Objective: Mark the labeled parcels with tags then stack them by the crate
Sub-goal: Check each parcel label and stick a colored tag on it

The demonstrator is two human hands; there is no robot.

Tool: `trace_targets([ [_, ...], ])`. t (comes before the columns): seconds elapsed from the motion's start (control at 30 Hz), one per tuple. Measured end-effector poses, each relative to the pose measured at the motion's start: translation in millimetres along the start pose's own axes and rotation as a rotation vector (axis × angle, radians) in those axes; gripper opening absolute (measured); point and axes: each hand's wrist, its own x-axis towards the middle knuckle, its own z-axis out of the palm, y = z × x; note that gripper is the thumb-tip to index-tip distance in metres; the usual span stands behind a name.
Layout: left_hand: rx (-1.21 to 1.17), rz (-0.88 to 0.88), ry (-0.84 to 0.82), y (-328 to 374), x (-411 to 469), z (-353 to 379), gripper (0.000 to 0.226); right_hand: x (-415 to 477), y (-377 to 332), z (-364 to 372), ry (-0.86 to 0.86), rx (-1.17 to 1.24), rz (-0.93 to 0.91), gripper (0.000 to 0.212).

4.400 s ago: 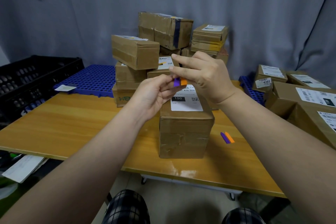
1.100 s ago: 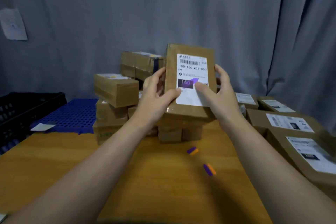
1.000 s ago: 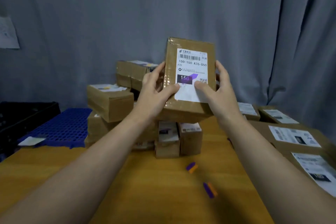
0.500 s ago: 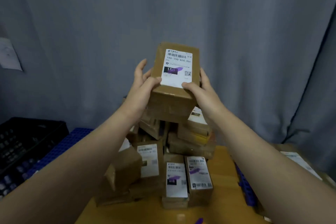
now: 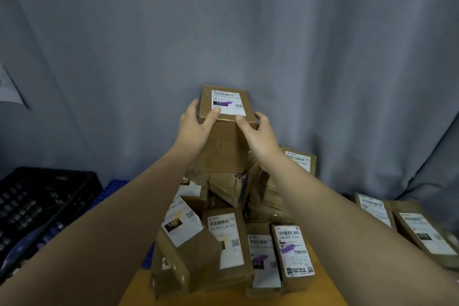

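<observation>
A brown cardboard parcel [image 5: 223, 141] with a white shipping label and a purple tag [image 5: 227, 103] stuck on it sits at the top of a pile of parcels [image 5: 223, 231]. My left hand [image 5: 196, 129] grips its left side, thumb on the top edge. My right hand [image 5: 258, 136] grips its right side, thumb on the front top edge. The parcel's underside is hidden by the boxes beneath it. Several parcels lower in the pile carry labels with purple tags, one of them [image 5: 294, 248] at the front right.
A black plastic crate [image 5: 37, 208] stands at the left, with a blue slatted pallet [image 5: 114, 187] between it and the pile. More labelled parcels [image 5: 422, 228] lie at the right. The wooden table [image 5: 327, 288] shows below. A grey curtain hangs behind.
I lifted the tagged parcel from the table and carried it away from me onto the top of the pile. The view moved closer to the stack.
</observation>
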Motion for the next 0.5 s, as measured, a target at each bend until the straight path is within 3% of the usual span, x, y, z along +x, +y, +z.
trace_targets([
  [0.17, 0.093, 0.073, 0.046, 2, -2, -6, 0.074, 3, 1, -8, 0.057, -0.056, -0.027, 0.071],
  [0.37, 0.19, 0.213, 0.151, 11, -27, -8, 0.05, -9, -1, -23, 0.066, -0.098, -0.052, 0.066],
  [0.5, 0.173, 0.31, 0.129, 24, -51, 8, 0.041, -24, 8, -40, 0.108, -0.142, -0.081, 0.064],
])
